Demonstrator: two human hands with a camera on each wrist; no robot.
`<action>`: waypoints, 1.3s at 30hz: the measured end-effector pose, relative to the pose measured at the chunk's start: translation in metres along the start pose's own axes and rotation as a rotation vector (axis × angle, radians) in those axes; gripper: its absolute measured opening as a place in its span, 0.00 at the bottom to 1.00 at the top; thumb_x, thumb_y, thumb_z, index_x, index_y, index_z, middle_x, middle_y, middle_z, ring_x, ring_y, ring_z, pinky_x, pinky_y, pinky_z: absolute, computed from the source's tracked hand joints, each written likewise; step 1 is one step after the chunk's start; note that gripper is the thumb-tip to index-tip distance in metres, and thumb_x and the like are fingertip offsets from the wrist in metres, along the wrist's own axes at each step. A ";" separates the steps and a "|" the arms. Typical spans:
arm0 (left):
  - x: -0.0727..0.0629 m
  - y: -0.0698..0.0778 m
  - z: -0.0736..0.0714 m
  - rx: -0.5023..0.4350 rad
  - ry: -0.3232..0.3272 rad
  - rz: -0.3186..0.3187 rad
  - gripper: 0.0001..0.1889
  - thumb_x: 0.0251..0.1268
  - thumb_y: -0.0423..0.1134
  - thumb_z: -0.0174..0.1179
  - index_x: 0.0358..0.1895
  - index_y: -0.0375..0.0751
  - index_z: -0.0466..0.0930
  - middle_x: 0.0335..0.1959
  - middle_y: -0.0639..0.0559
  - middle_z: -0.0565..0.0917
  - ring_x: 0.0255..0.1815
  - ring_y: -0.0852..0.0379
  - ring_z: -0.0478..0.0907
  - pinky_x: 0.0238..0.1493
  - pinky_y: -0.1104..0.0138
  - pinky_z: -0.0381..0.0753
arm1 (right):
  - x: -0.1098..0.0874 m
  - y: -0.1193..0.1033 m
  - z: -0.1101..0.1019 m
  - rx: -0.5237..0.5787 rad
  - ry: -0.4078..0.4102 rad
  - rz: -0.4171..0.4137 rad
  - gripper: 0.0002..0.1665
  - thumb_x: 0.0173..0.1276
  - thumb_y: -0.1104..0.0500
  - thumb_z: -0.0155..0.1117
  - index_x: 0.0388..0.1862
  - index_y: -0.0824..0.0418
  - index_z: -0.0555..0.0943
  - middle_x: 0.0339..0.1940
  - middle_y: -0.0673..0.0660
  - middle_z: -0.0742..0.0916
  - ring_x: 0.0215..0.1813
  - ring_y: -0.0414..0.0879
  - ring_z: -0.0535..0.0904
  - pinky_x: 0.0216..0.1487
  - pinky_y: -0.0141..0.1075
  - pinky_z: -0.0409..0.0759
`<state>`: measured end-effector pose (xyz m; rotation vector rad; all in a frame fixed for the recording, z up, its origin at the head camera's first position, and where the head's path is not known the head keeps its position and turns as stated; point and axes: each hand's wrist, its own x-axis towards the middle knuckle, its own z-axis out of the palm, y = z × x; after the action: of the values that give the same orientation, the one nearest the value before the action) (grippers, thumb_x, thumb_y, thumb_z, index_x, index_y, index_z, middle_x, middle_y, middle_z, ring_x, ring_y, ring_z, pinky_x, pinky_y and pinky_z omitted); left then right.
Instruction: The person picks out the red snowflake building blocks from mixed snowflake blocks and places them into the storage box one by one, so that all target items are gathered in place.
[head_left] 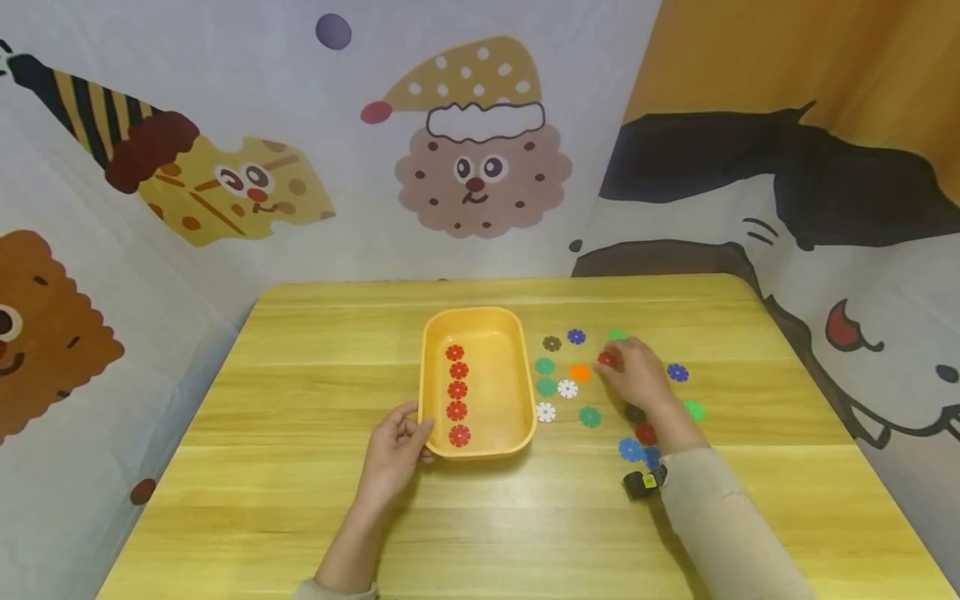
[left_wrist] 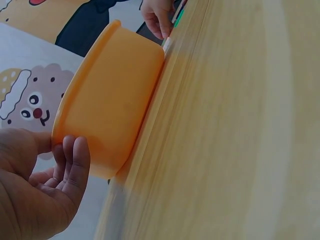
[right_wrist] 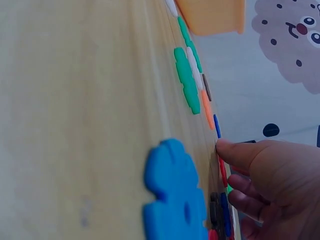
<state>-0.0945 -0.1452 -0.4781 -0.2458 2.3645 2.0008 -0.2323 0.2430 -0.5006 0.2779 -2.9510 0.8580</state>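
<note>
An orange-yellow plastic tray (head_left: pixel 498 387) stands at the middle of the table. Inside it, along the left side, several red snowflake discs (head_left: pixel 457 389) lie in a column. My left hand (head_left: pixel 395 444) grips the tray's near left corner, thumb at the rim and fingers curled against the outer wall (left_wrist: pixel 107 100). To the right of the tray, my right hand (head_left: pixel 637 375) pinches another red snowflake disc (head_left: pixel 606 359) between thumb and fingertips, low over the tabletop. Part of that disc is hidden by the fingers in the right wrist view, where the hand (right_wrist: pixel 280 180) shows from the side.
Loose discs lie right of the tray: orange (head_left: pixel 581 373), white (head_left: pixel 567 388), green (head_left: pixel 590 417), brown (head_left: pixel 552 342) and blue (head_left: pixel 678 372). Under the right forearm are a red disc (head_left: pixel 646 433) and blue discs (head_left: pixel 632 450). A printed cloth (head_left: pixel 300 250) hangs behind the table.
</note>
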 end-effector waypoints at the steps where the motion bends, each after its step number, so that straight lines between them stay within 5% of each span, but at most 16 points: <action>1: 0.000 0.000 0.000 -0.001 0.000 -0.002 0.27 0.73 0.34 0.62 0.70 0.27 0.67 0.30 0.42 0.79 0.27 0.51 0.83 0.32 0.65 0.91 | 0.000 0.000 0.000 -0.008 -0.004 0.009 0.27 0.71 0.52 0.69 0.59 0.70 0.79 0.48 0.66 0.82 0.51 0.63 0.78 0.55 0.59 0.80; 9: -0.001 0.000 0.001 -0.016 -0.003 0.001 0.26 0.73 0.33 0.62 0.69 0.27 0.67 0.31 0.40 0.79 0.27 0.52 0.83 0.31 0.65 0.91 | -0.001 0.000 -0.002 -0.037 -0.015 0.061 0.29 0.72 0.47 0.68 0.57 0.70 0.79 0.47 0.67 0.82 0.50 0.63 0.77 0.53 0.60 0.78; 22: 0.001 0.000 0.002 -0.015 0.000 -0.003 0.26 0.72 0.34 0.62 0.69 0.27 0.68 0.31 0.38 0.79 0.26 0.52 0.82 0.31 0.64 0.91 | -0.001 -0.006 -0.015 0.052 -0.169 0.172 0.27 0.74 0.48 0.65 0.54 0.70 0.75 0.49 0.68 0.82 0.50 0.63 0.77 0.50 0.54 0.81; 39: 0.002 0.000 0.000 -0.010 0.000 -0.008 0.26 0.73 0.33 0.62 0.69 0.27 0.68 0.30 0.42 0.79 0.26 0.51 0.83 0.31 0.64 0.91 | 0.000 0.001 -0.011 0.107 -0.188 -0.003 0.27 0.69 0.54 0.71 0.60 0.69 0.78 0.50 0.67 0.86 0.52 0.62 0.82 0.57 0.57 0.83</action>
<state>-0.0964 -0.1456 -0.4784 -0.2552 2.3504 2.0099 -0.2322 0.2494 -0.4921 0.3892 -3.0777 1.0459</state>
